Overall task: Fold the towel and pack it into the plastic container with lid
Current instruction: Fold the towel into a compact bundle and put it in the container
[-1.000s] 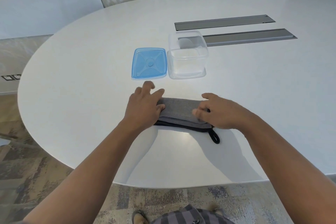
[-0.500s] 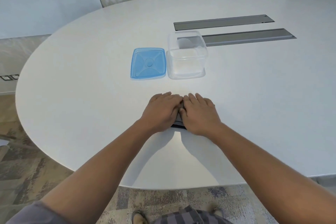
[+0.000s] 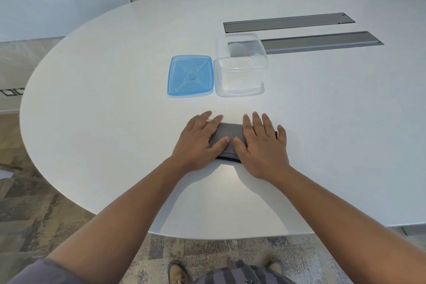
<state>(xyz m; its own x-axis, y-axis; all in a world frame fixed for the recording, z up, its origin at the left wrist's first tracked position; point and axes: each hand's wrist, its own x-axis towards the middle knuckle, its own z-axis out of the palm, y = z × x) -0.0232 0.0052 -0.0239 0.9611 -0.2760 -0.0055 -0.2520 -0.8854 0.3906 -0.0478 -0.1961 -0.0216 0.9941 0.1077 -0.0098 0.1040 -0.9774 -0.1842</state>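
Note:
A grey towel (image 3: 230,132), folded into a small thick block with a dark edge below, lies on the white table (image 3: 115,99) near me. My left hand (image 3: 199,142) presses flat on its left end, fingers straight. Over its right end my right hand (image 3: 261,145) lies flat with spread fingers. Only a strip of towel shows between the two thumbs. Beyond the towel stands the clear plastic container (image 3: 241,65), open and with nothing inside. Its blue lid (image 3: 190,76) lies flat on the table just left of it.
Two grey metal cable slots (image 3: 320,41) run across the table behind the container. The table's rounded front edge curves close to my body, with patterned carpet (image 3: 34,203) below.
Both hands came together over the towel half a second ago; now they have slid apart to its two ends, and grey cloth shows between them. The towel is shorter than a second ago.

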